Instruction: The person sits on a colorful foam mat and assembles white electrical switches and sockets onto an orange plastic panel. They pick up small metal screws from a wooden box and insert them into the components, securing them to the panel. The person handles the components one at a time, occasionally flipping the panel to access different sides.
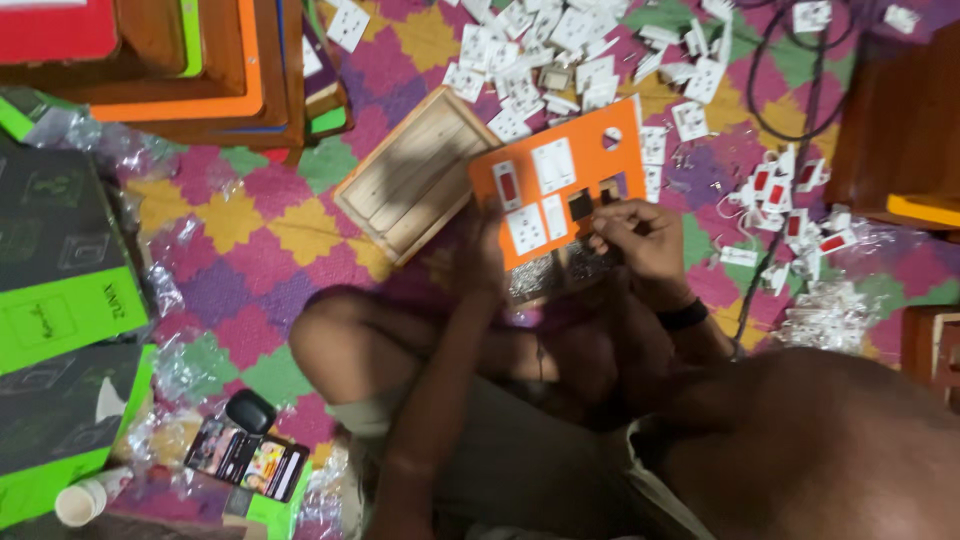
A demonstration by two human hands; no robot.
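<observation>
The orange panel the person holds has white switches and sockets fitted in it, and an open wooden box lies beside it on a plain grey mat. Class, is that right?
Not quite. In the head view the orange panel and wooden box lie on a multicoloured diamond-patterned mat, not a plain grey one.

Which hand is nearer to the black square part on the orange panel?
Right hand: its fingers almost touch the black square part. Left hand grips the orange panel's lower-left edge, farther away.

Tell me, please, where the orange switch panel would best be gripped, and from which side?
Probably the bare top edge of the orange panel, reached from the far side: its face is filled with white switches, while the left hand and right hand occupy its lower edge.
</observation>
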